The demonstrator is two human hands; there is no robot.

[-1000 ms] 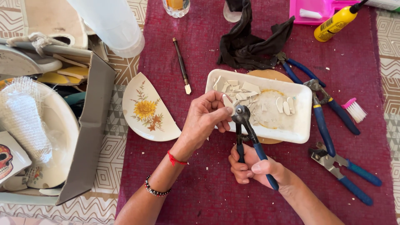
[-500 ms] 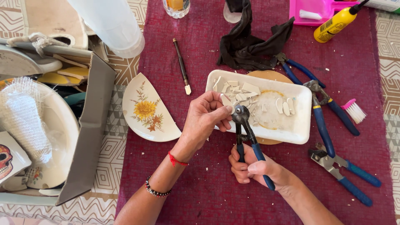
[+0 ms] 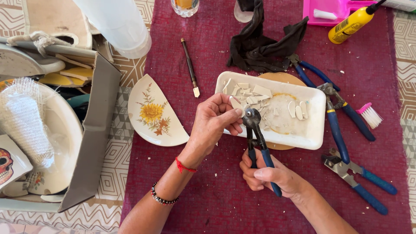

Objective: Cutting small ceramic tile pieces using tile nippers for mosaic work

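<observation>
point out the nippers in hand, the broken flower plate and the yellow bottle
wheeled nippers (image 3: 252,119), head view, on the metal head
broken flower plate (image 3: 152,113), head view, on the painted yellow flower
yellow bottle (image 3: 350,26), head view, on the body

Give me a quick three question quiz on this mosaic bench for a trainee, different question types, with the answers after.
1. True or false: the right hand grips blue-handled nippers.
2. What does the left hand pinch? A) a brush B) a small pale ceramic chip C) a bottle
3. What flower colour is on the broken plate piece?

Key: 1 true; 2 B; 3 yellow.
</observation>
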